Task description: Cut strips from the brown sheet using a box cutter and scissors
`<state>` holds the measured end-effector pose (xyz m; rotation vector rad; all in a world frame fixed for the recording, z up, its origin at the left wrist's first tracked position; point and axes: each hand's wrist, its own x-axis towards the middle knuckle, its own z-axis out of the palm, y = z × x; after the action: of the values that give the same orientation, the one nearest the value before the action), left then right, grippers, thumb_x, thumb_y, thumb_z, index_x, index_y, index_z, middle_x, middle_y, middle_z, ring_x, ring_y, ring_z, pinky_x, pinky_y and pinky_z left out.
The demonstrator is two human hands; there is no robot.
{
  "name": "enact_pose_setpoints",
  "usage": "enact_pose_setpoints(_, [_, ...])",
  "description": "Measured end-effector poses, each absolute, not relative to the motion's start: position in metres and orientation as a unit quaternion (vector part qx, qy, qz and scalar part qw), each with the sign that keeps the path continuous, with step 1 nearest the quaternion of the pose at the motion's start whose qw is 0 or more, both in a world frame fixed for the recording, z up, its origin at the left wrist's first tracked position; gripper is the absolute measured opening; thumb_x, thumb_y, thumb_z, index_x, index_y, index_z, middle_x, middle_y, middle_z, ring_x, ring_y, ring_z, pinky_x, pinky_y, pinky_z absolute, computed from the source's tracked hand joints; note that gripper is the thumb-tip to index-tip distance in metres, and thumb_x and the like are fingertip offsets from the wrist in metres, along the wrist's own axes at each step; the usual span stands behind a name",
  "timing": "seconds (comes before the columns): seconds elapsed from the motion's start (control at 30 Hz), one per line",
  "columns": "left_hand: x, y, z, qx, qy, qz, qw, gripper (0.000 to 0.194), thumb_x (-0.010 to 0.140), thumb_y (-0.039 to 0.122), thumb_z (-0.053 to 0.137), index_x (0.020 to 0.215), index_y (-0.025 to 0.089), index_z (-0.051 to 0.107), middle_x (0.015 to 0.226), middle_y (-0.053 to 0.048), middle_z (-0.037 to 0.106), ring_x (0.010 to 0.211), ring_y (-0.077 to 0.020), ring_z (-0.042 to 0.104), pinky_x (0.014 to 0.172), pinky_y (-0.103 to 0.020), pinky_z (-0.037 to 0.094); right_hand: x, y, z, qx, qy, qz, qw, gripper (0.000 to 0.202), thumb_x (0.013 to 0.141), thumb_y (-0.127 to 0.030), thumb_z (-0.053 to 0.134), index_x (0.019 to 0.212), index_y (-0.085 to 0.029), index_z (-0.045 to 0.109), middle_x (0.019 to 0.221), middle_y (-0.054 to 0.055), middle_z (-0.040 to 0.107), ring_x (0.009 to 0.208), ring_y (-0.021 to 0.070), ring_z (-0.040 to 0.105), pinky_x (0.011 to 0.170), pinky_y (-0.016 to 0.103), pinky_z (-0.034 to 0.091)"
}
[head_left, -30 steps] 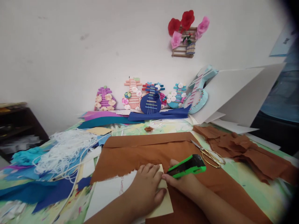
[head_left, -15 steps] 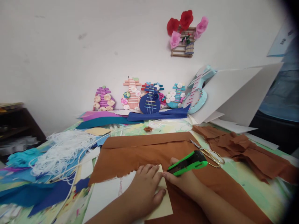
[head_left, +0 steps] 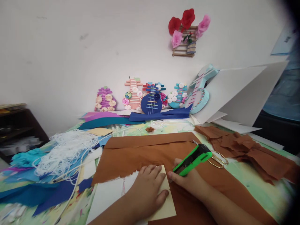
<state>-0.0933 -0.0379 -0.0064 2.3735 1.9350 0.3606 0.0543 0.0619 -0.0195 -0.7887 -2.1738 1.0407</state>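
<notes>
My left hand [head_left: 150,189] lies flat with fingers stretched out, pressing on a cream card [head_left: 167,209]. Under and beside it is a white board [head_left: 106,198] with a reddish pencil mark. Brown crepe-like paper [head_left: 140,153] spreads behind and to the right, its edge ragged against the board. My right hand [head_left: 188,182] is closed around a green and black utility knife [head_left: 194,159], held slanted at the card's right edge. Its blade does not show clearly. Gold-handled scissors [head_left: 219,161] rest on the brown paper, partly hidden behind the knife.
At the left lies a heap of white cord [head_left: 63,153] over blue paper strips [head_left: 49,197]. Crumpled brown paper [head_left: 253,153] is at the right. Several decorated lute models, including a dark blue one [head_left: 151,103], lean against the wall beside white boards [head_left: 225,90].
The knife and my right hand have shifted slightly right, and the knife tilts more steeply, covering part of the scissors. My left hand stays on the card. The whole view has shifted slightly.
</notes>
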Motion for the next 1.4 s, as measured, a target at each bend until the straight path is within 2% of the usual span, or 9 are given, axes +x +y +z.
enact_pose_setpoints(0.2, [-0.093, -0.037, -0.009, 0.767, 0.63, 0.12, 0.017, 0.039, 0.079, 0.038, 0.046, 0.115, 0.022, 0.047, 0.126, -0.005, 0.043, 0.109, -0.0262, 0.037, 0.092, -0.043, 0.028, 0.051, 0.057, -0.018, -0.312, -0.839, 0.363, 0.26, 0.026, 0.068, -0.033, 0.053, 0.059, -0.02, 0.032, 0.052, -0.005, 0.039, 0.049, 0.0096, 0.039, 0.045, 0.021, 0.032])
enact_pose_setpoints(0.37, [-0.094, -0.038, -0.008, 0.771, 0.625, 0.119, 0.023, 0.042, 0.08, 0.038, 0.044, 0.119, 0.021, 0.044, 0.126, -0.005, 0.043, 0.11, -0.026, 0.037, 0.092, -0.043, 0.027, 0.053, 0.064, -0.018, -0.312, -0.803, 0.404, 0.307, 0.027, 0.069, -0.037, 0.052, 0.058, -0.02, 0.034, 0.055, -0.004, 0.039, 0.053, 0.0106, 0.041, 0.049, 0.022, 0.035])
enact_pose_setpoints(0.5, [-0.095, -0.038, -0.01, 0.772, 0.624, 0.12, 0.02, 0.043, 0.081, 0.038, 0.044, 0.12, 0.022, 0.043, 0.127, -0.005, 0.042, 0.11, -0.0265, 0.036, 0.092, -0.044, 0.027, 0.054, 0.064, -0.018, -0.309, -0.792, 0.44, 0.287, 0.029, 0.069, -0.039, 0.052, 0.059, -0.02, 0.034, 0.054, -0.005, 0.038, 0.053, 0.0106, 0.04, 0.049, 0.022, 0.035])
enact_pose_setpoints(0.73, [-0.093, -0.037, -0.011, 0.77, 0.626, 0.123, 0.008, 0.039, 0.079, 0.038, 0.047, 0.114, 0.02, 0.048, 0.125, -0.006, 0.044, 0.109, -0.0266, 0.038, 0.091, -0.043, 0.028, 0.051, 0.058, -0.018, -0.317, -0.831, 0.381, 0.252, 0.028, 0.068, -0.035, 0.053, 0.058, -0.02, 0.031, 0.052, -0.006, 0.034, 0.049, 0.0092, 0.036, 0.046, 0.022, 0.029])
enact_pose_setpoints(1.27, [-0.092, -0.037, -0.007, 0.77, 0.628, 0.117, 0.011, 0.04, 0.08, 0.037, 0.046, 0.117, 0.022, 0.046, 0.126, -0.005, 0.043, 0.11, -0.0263, 0.037, 0.091, -0.043, 0.028, 0.053, 0.063, -0.017, -0.314, -0.803, 0.427, 0.271, 0.03, 0.062, -0.036, 0.06, 0.059, -0.02, 0.035, 0.054, -0.004, 0.039, 0.053, 0.0107, 0.037, 0.049, 0.023, 0.031])
enact_pose_setpoints(1.4, [-0.092, -0.038, -0.004, 0.769, 0.631, 0.103, 0.027, 0.042, 0.081, 0.037, 0.044, 0.119, 0.021, 0.045, 0.127, -0.005, 0.041, 0.112, -0.0265, 0.035, 0.093, -0.043, 0.027, 0.054, 0.067, -0.018, -0.307, -0.768, 0.475, 0.302, 0.033, 0.067, -0.043, 0.054, 0.058, -0.019, 0.033, 0.054, -0.005, 0.035, 0.053, 0.0097, 0.035, 0.049, 0.022, 0.031])
